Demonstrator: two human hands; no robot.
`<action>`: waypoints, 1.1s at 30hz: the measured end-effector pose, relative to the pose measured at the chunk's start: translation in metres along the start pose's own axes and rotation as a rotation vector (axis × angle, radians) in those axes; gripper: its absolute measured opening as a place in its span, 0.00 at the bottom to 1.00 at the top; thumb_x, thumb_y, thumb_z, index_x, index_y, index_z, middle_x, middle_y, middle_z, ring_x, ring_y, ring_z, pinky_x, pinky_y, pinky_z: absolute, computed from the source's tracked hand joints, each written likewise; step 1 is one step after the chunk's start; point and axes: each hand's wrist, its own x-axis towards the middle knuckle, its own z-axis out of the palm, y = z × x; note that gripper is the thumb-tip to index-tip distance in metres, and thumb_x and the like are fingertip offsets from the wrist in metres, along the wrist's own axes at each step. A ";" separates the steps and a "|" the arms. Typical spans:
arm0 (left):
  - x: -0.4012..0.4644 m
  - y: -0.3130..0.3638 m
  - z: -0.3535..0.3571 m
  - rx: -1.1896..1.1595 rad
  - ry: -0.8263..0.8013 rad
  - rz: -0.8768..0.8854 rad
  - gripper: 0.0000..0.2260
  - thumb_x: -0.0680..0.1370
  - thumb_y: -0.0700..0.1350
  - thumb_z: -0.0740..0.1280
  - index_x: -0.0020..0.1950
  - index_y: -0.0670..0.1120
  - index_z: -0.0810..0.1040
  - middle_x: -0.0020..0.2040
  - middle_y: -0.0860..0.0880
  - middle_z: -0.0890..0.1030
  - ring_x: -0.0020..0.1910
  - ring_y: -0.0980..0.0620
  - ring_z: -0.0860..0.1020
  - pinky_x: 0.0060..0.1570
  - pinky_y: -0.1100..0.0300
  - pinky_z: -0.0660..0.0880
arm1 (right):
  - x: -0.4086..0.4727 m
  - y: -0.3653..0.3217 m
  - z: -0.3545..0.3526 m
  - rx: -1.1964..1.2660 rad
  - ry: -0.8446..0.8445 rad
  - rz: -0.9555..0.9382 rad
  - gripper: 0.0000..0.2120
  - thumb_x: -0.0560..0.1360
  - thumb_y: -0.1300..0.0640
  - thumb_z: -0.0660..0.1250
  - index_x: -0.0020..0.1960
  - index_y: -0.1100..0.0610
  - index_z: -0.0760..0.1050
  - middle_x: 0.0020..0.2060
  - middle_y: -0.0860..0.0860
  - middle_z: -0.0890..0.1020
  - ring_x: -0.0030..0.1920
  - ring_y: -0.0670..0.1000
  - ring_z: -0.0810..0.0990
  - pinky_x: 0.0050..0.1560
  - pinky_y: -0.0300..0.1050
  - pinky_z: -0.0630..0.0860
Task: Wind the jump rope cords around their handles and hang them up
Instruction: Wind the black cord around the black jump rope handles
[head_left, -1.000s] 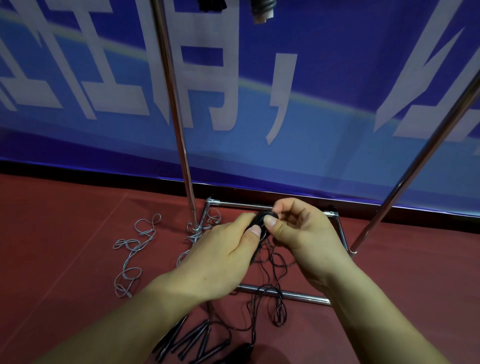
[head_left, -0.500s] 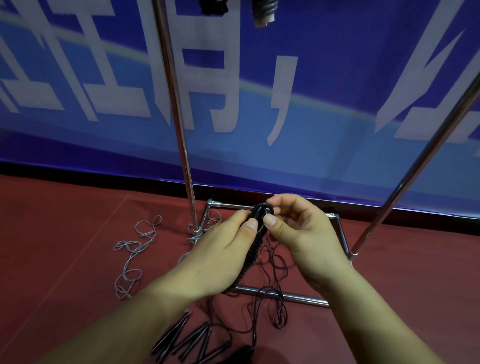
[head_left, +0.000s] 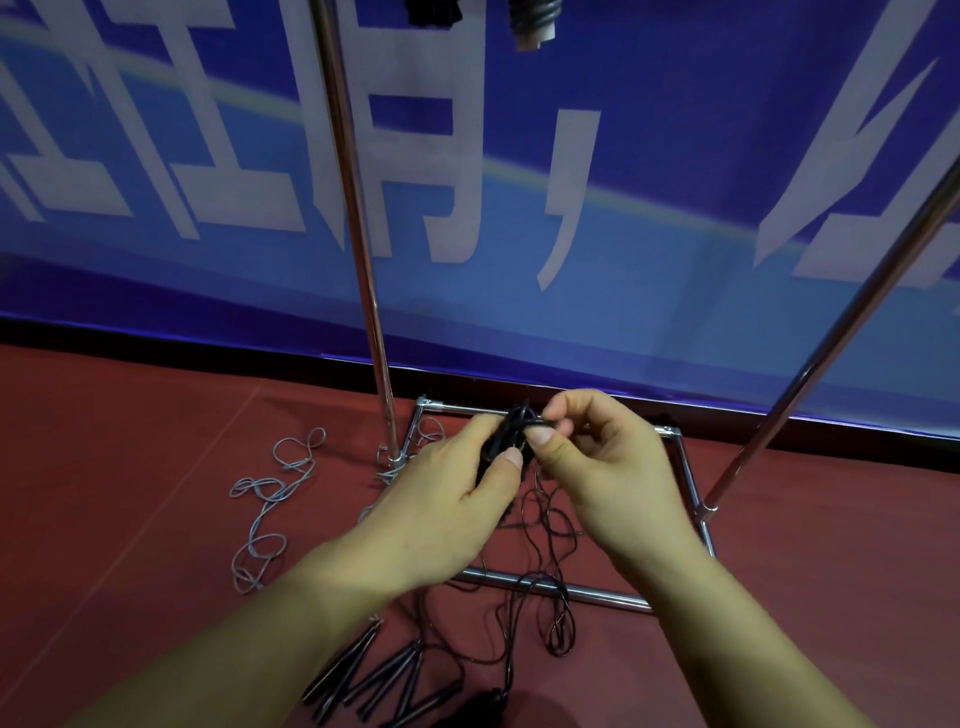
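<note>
My left hand (head_left: 447, 512) grips a black jump rope handle bundle (head_left: 506, 434), mostly hidden under my fingers. My right hand (head_left: 605, 475) pinches the black cord (head_left: 540, 427) at the top end of that bundle, between thumb and forefinger. Loose black cord (head_left: 558, 587) trails down from my hands onto the red floor. Several more black handles (head_left: 376, 678) lie on the floor below my left forearm. A grey cord (head_left: 270, 501) lies tangled on the floor to the left. Two wound bundles (head_left: 532, 21) hang at the top edge.
A chrome rack stands ahead: a left upright pole (head_left: 358, 228), a slanting right pole (head_left: 831, 353) and a rectangular base frame (head_left: 597, 597) on the red floor. A blue banner (head_left: 649, 182) with white characters covers the wall behind.
My right hand has shifted from the handle's round end to pinching the cord across its top. The bundle has tilted slightly between my hands.
</note>
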 end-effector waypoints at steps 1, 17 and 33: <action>0.001 -0.002 0.000 0.031 0.010 -0.001 0.11 0.83 0.54 0.58 0.62 0.56 0.73 0.38 0.49 0.80 0.37 0.51 0.77 0.40 0.50 0.74 | 0.001 -0.003 -0.004 0.036 -0.024 0.034 0.08 0.76 0.67 0.70 0.45 0.55 0.79 0.35 0.50 0.76 0.36 0.48 0.73 0.38 0.40 0.73; 0.002 -0.004 0.001 0.011 0.025 0.064 0.12 0.80 0.57 0.57 0.56 0.55 0.75 0.34 0.49 0.77 0.31 0.52 0.75 0.36 0.48 0.73 | 0.004 -0.003 -0.013 0.025 -0.114 0.007 0.02 0.77 0.61 0.70 0.48 0.57 0.77 0.38 0.50 0.78 0.35 0.46 0.73 0.38 0.41 0.73; 0.003 -0.005 0.003 -0.143 0.064 0.051 0.13 0.81 0.55 0.54 0.61 0.59 0.72 0.36 0.51 0.80 0.36 0.52 0.77 0.41 0.46 0.73 | 0.003 0.001 -0.003 0.095 -0.052 -0.024 0.06 0.76 0.69 0.69 0.45 0.59 0.76 0.35 0.52 0.74 0.34 0.51 0.73 0.36 0.39 0.75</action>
